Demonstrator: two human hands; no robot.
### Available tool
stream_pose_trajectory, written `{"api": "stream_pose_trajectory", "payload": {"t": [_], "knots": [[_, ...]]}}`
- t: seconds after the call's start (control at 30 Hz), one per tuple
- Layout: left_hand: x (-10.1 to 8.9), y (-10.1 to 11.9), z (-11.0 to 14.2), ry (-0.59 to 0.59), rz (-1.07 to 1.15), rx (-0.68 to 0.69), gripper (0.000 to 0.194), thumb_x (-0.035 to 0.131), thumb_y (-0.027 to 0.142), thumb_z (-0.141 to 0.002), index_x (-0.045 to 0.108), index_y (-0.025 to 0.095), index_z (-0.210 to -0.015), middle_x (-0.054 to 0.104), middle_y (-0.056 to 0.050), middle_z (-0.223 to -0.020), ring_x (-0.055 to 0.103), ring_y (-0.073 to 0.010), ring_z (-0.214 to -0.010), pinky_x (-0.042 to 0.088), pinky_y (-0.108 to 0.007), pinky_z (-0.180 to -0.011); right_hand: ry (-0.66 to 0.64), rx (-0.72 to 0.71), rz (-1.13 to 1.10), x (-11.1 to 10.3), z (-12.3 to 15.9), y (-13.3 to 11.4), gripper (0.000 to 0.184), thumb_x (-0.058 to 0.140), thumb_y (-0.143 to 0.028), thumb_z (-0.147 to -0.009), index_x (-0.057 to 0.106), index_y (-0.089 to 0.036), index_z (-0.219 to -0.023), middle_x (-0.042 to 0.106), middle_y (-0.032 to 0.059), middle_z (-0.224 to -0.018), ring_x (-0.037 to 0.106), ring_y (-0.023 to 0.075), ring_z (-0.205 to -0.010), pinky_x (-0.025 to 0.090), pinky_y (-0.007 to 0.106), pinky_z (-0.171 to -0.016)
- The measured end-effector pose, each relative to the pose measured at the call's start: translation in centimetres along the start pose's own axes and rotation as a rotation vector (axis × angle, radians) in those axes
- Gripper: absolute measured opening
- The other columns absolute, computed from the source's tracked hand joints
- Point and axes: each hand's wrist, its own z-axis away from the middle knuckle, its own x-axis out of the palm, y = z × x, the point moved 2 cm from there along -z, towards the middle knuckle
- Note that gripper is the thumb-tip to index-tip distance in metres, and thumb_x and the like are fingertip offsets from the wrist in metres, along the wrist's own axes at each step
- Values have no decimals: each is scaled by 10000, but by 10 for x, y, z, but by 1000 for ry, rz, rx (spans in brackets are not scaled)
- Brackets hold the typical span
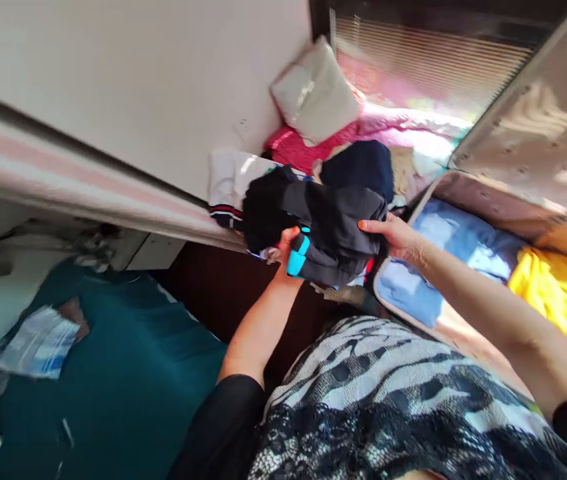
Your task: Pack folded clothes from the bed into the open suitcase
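Head view: small dark marks on the white panel (242,125) are too small to read. The left hand (283,248), with a turquoise wristband (297,253) at its wrist, is clamped on the near edge of a black and dark grey bundle of clothes (341,217). The right hand (397,235) grips the bundle's right side, thumb laid flat on top, orange nail visible; its other fingers are largely hidden. The bundle is held in front of the person, beside an open suitcase (379,299) containing blue clothes (456,230) and a yellow garment (558,293). Beyond the bundle lie a navy garment (361,167) and a white garment (228,177) with a striped navy, red and white edge.
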Motion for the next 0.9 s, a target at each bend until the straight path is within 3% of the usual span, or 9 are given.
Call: {"api": "stream_pose_trajectory", "payload": {"t": [0.07,0.17,0.3,0.4,0.53,0.67,0.77,0.83,0.9], "knots": [[27,-16,4,-73,4,-46,519,663,630,-1037,794,200,-1296,820,-75,-1128,660,-397,-1411,545,-536,-1195,190,-97,7,-46,28,-12,523,1016,-301,-619,775,-192,-1070,846,87,-995,824,338,-1018,700,517,-932],[84,-53,6,-215,-58,-195,409,709,487,-1047,778,179,-1307,826,-68,-1150,677,-354,-1404,551,-516,-1186,435,-230,36,-122,81,-24,492,984,-263,-713,785,-145,-1147,842,86,-1083,809,340,-1103,685,498,-923],[163,-139,19,-428,-235,-484,255,779,215,-981,780,136,-1223,842,-78,-1097,773,-316,-1234,586,-497,-1137,639,-241,46,-212,165,-11,446,973,-156,-716,797,-130,-1125,839,93,-1134,799,340,-1133,674,493,-935],[194,-217,34,-529,-371,-665,171,799,130,-934,777,114,-1103,840,-84,-963,814,-277,-1026,609,-495,-1078,735,-152,21,-264,221,28,434,968,-63,-654,811,-157,-1048,843,91,-1066,816,311,-1052,681,483,-963],[201,-315,45,-515,-548,-789,95,813,70,-890,740,126,-912,777,-55,-770,734,-189,-713,621,-466,-993,883,46,-33,-316,271,98,326,910,-24,-669,784,-157,-939,812,67,-888,785,227,-801,675,442,-914],[197,-390,46,-445,-733,-820,171,792,8,-827,695,149,-820,710,-45,-706,704,-205,-722,613,-459,-970,944,238,-39,-344,291,154,299,927,-106,-670,721,-156,-880,767,75,-803,726,219,-735,655,416,-825],[192,-418,46,-362,-860,-704,256,797,1,-770,628,194,-769,704,-54,-773,754,-277,-997,574,-433,-1056,910,313,164,-353,294,177,387,967,-267,-709,737,-153,-999,787,148,-950,742,271,-889,638,428,-866],[189,-421,49,-392,-981,-487,317,820,9,-734,584,219,-761,737,-104,-931,699,-330,-1269,498,-417,-1168,890,293,419,-355,295,185,504,962,-362,-761,748,-139,-1160,777,210,-1140,731,306,-1069,609,433,-955],[186,-418,55,-469,-1074,-275,335,844,7,-701,604,221,-793,743,-171,-1145,546,-369,-1497,367,-412,-1286,878,253,595,-355,295,191,581,922,-425,-841,726,-111,-1289,727,253,-1298,687,324,-1227,576,436,-1032]]}}
